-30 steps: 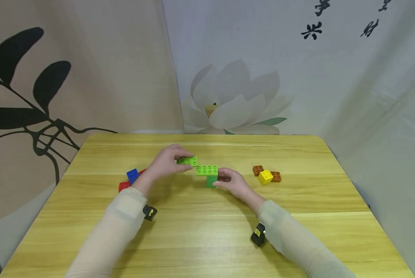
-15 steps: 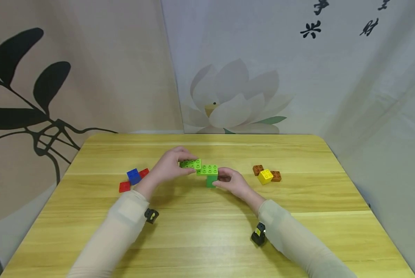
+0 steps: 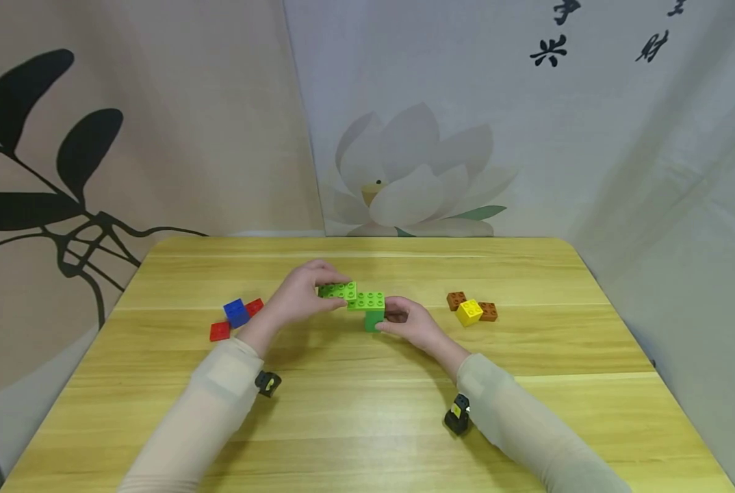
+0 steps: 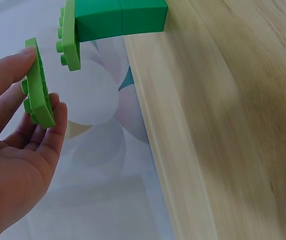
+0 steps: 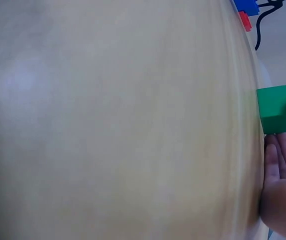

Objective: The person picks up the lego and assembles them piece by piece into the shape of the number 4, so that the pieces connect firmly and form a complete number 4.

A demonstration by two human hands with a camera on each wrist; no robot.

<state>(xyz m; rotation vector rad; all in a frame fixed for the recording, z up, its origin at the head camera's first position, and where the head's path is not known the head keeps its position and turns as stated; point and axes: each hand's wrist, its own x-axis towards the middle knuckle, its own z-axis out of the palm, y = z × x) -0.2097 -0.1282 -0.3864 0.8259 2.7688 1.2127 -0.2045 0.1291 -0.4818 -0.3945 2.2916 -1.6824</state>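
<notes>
My left hand [image 3: 298, 293] pinches a light green flat building brick [image 4: 39, 90] between thumb and fingers. In the left wrist view, that brick hangs a little above another light green flat brick [image 4: 70, 37], and a gap shows between the two. The lower flat brick tops a stack of two dark green bricks [image 4: 120, 17] and juts out to the left of them in the head view. My right hand [image 3: 412, 322] grips the dark green stack, thumb at the front and fingers partly hidden behind; the stack stands upright on the table.
Left of my left hand lie a blue brick [image 3: 236, 313] and two red bricks, one of them a flat red brick [image 3: 220, 331]. To the right, a yellow brick [image 3: 469, 312] sits by two brown bricks [image 3: 488, 311]. The wooden table [image 3: 367, 424] ends at a curtain [image 3: 238, 137].
My left hand has brought its light green brick slightly to the right and nearer, over the end of the other flat brick, then stayed there. My right hand keeps its hold.
</notes>
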